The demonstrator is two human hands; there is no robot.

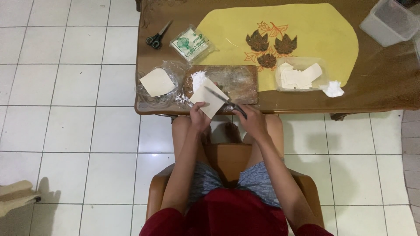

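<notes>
My left hand pinches the near corner of a pale square dough sheet lying over the near edge of a wooden cutting board. My right hand grips a knife whose blade lies diagonally across the sheet. A small heap of white flour sits on the board's left end. Both hands hover at the table's front edge above my knees.
A brown table carries a yellow leaf-patterned mat, scissors, a green-printed packet, a plastic bag with a pale sheet, a clear tub of cut sheets, crumpled tissue and a clear bin. I sit on a brown chair over white tiles.
</notes>
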